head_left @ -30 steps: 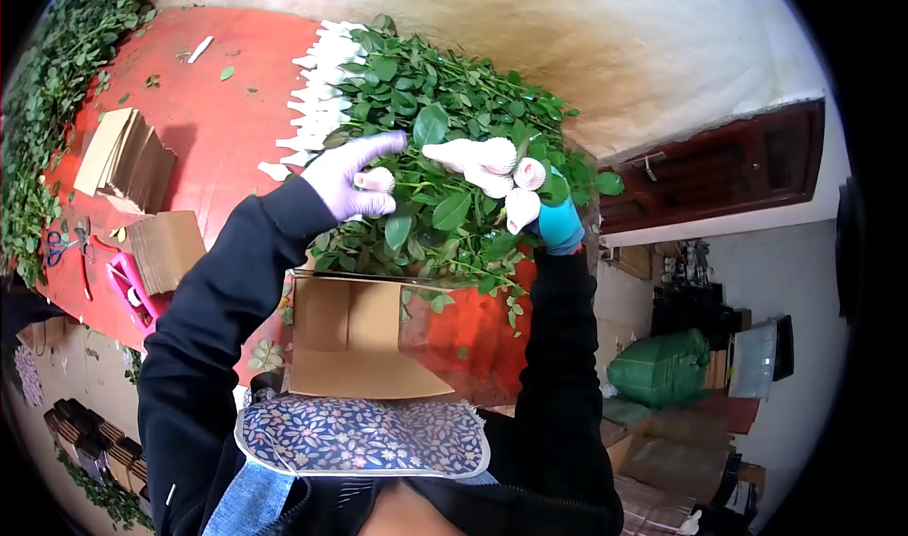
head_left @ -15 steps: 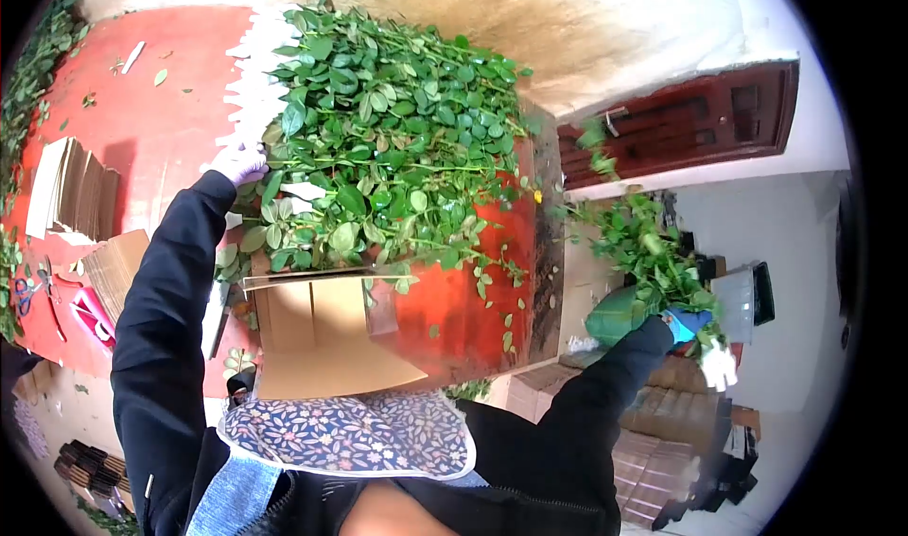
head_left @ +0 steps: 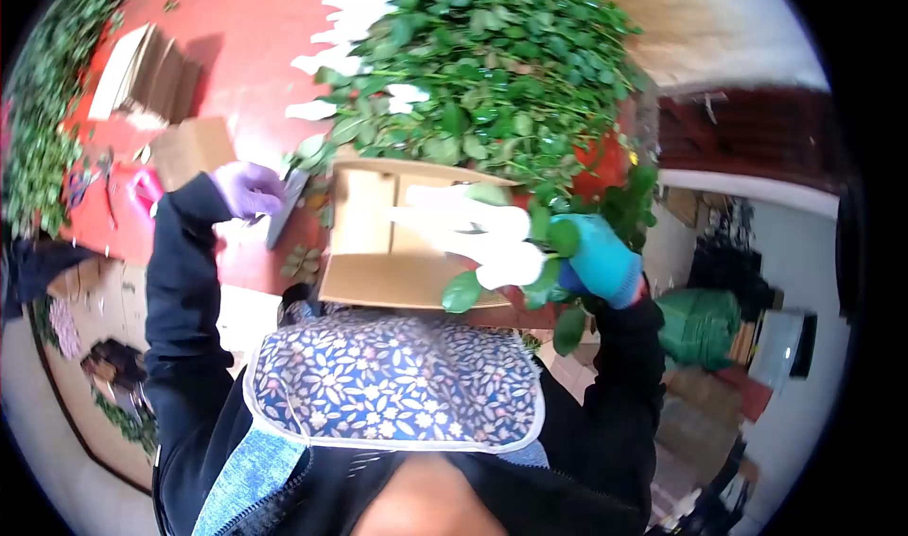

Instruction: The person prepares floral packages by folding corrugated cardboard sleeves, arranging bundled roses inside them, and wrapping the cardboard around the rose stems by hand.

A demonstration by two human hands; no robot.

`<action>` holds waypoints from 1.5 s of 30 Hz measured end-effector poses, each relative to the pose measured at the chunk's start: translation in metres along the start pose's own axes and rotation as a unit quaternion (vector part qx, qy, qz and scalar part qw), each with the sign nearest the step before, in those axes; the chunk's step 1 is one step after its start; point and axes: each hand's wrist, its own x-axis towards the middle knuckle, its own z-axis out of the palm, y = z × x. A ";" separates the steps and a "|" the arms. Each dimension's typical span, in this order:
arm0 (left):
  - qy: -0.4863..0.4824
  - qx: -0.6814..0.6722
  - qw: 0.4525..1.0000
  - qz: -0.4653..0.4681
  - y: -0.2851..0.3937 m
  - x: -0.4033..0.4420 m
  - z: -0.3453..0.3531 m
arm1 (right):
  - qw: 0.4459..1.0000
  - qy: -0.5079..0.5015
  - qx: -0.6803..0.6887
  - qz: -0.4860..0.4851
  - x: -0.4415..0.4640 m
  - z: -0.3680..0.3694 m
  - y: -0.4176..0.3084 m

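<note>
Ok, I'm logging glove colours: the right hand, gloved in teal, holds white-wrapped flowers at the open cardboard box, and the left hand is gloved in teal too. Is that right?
Not quite: in the head view, the left hand is gloved in lavender, not teal. The rest stands: the right hand, gloved in teal, holds white-wrapped flowers at the open cardboard box.

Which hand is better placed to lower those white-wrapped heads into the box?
Right, I'd judge. The right hand grips the leafy stems, with the white-wrapped heads over the open box. The left hand is off to the box's left, by a grey tool; whether it holds that is unclear.
</note>
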 end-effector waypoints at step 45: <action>0.297 0.103 0.942 0.120 -0.021 0.053 0.159 | 0.961 -0.089 -0.262 -0.006 0.133 0.167 0.035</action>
